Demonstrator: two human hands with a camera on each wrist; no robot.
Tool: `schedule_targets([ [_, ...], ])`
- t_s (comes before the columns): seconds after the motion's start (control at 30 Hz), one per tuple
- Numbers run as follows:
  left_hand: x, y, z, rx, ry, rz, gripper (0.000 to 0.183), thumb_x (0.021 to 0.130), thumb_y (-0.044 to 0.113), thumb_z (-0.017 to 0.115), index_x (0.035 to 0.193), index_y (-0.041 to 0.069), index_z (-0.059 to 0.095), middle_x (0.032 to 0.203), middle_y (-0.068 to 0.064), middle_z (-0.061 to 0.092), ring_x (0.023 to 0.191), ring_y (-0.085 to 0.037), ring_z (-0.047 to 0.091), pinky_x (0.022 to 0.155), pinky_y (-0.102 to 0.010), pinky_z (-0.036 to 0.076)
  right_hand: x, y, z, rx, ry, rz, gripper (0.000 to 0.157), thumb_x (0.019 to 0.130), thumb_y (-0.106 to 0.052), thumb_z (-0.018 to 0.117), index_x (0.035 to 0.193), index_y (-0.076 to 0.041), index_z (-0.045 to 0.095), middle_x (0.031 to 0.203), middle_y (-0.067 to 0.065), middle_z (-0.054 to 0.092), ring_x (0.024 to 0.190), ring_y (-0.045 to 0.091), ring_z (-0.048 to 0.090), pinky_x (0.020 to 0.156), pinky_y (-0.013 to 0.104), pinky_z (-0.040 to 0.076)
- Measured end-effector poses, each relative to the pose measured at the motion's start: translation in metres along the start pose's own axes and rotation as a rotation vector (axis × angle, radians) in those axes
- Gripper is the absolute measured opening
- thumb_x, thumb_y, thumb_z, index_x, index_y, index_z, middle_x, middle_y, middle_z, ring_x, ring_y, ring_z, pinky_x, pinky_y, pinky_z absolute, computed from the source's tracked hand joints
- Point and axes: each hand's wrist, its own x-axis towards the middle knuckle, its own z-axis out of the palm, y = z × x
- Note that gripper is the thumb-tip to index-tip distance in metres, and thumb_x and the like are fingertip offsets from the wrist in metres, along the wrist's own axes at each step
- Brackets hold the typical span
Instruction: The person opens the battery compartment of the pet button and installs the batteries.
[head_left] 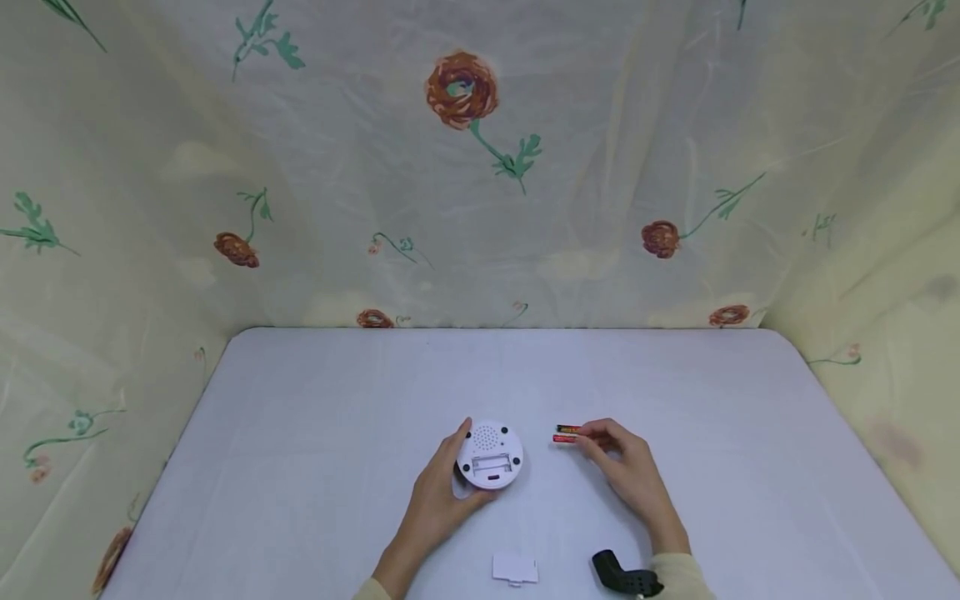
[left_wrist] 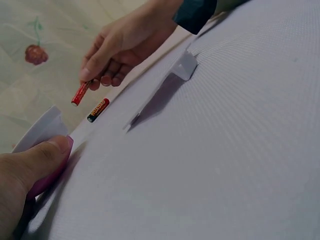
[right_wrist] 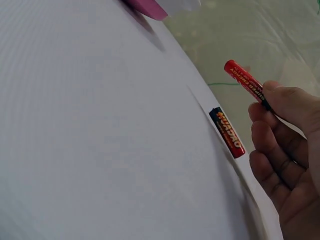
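My left hand (head_left: 431,504) grips a round white device (head_left: 487,452) by its left side, thumb along the lower rim. Its underside faces up, showing a speaker grille and an uncovered battery compartment with no battery in it; a magenta side (left_wrist: 52,175) shows in the left wrist view. To the right, my right hand (head_left: 630,471) pinches a red battery (right_wrist: 245,81) between thumb and fingers, its red end pointing toward the device. A second battery (right_wrist: 227,132), black and red, lies on the table close to those fingertips.
A white battery cover (head_left: 514,568) lies near the front of the white table (head_left: 337,400). A black wrist-worn device (head_left: 624,575) is at my right wrist. Flower-patterned curtains (head_left: 570,250) enclose the back and sides.
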Motion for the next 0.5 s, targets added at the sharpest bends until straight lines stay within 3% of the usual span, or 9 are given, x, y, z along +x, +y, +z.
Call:
schedule_targets([
  [0.23,0.001,-0.001,0.000,0.010,-0.013,-0.016,0.103,0.069,0.034,0.083,0.151,0.025,0.023,0.145,-0.002,0.045,0.135,-0.023,0.043,0.108,-0.043,0.040,0.003,-0.006,0.011,0.048,0.054,-0.022,0.014,0.086,-0.030,0.068,0.096,-0.021,0.064,0.086,-0.006,0.067,0.076,0.005,0.059,0.069,0.016,0.049],
  [0.5,0.001,-0.001,-0.001,0.003,-0.021,-0.029,0.103,0.069,0.034,0.083,0.151,0.026,0.022,0.144,0.001,0.045,0.135,-0.021,0.042,0.109,-0.042,0.039,0.000,-0.027,0.015,0.087,0.109,-0.029,0.013,0.083,-0.014,0.072,0.094,-0.011,0.064,0.084,0.001,0.069,0.073,0.006,0.060,0.066,0.018,0.050],
])
